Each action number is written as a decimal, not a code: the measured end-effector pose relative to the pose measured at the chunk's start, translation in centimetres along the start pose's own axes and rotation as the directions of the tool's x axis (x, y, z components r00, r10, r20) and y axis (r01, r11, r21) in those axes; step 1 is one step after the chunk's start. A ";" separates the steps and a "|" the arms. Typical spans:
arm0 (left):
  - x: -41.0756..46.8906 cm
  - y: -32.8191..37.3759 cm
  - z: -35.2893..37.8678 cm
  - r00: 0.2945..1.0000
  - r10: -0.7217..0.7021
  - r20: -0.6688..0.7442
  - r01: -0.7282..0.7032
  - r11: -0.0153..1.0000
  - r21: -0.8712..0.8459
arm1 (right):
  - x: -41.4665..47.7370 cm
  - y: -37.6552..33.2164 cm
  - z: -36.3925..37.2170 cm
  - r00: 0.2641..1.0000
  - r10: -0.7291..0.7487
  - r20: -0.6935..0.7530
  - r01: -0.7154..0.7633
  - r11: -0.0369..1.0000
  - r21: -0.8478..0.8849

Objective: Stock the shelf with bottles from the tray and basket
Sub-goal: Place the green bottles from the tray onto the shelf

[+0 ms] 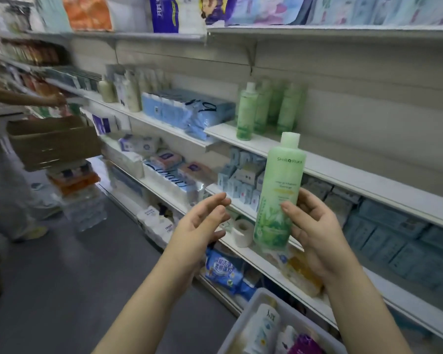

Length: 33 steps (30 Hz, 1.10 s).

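Green bottle [279,192], upright and tilted slightly, held in the air in front of the shelf [343,172], its cap level with the shelf's front edge. Gripped low on the body by the right hand [315,231]: thumb across the leafy label, the other fingers [306,200] wrapped behind the bottle's right side. Pale green cap on top, brand lettering just below the neck.

Left of the bottle, the left hand [202,221], apart from it and touching nothing: palm turned toward the bottle, fingers [215,200] loosely spread and slightly curled, released.

Above and left of the held bottle, on the shelf board, a cluster of matching green bottles [269,108]: four countable, upright, packed close together, the front one nearest the edge; any more behind them impossible to tell through blur. Right of that cluster, bare shelf board.

Below the held bottle, at the bottom edge of the view, a grey basket [243,318] with about three bottles visible inside: one white, one smaller white, one purple. Exact count hidden by the frame edge.

Just left of the bottle's base, on a lower board, one roll of toilet paper [243,232].

Far left of the bottle, another person's arm [31,98] reaching to the shelving above a cardboard box [54,141].
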<state>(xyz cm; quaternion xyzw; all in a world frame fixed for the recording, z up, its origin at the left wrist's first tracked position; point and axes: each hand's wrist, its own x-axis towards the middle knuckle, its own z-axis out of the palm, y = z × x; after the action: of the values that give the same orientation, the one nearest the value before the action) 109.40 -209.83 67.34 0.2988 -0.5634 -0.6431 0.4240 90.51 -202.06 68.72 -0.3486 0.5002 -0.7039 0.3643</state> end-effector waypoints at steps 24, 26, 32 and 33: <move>32.6 1.1 -4.9 0.933 0.116 0.341 -0.159 0.982 0.103 | 24.1 3.6 6.8 0.861 -0.234 -0.452 0.223 0.972 -0.078; 36.2 0.6 -4.0 0.924 0.130 0.359 -0.185 0.975 0.124 | 27.2 4.0 5.4 0.846 -0.252 -0.470 0.224 0.968 -0.114; 45.4 -1.3 -0.8 0.876 0.073 0.477 -0.181 0.966 0.185 | 34.1 5.1 2.6 0.835 -0.283 -0.473 0.217 0.958 -0.189; 46.6 -1.5 -0.3 0.868 0.069 0.492 -0.178 0.968 0.179 | 34.9 5.4 2.2 0.836 -0.286 -0.468 0.216 0.956 -0.198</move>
<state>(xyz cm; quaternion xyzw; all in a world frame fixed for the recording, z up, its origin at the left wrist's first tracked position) 87.80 -251.02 70.12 0.1372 -0.7364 -0.6026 0.2753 76.12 -234.41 68.56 -0.2449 0.5734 -0.7748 0.1047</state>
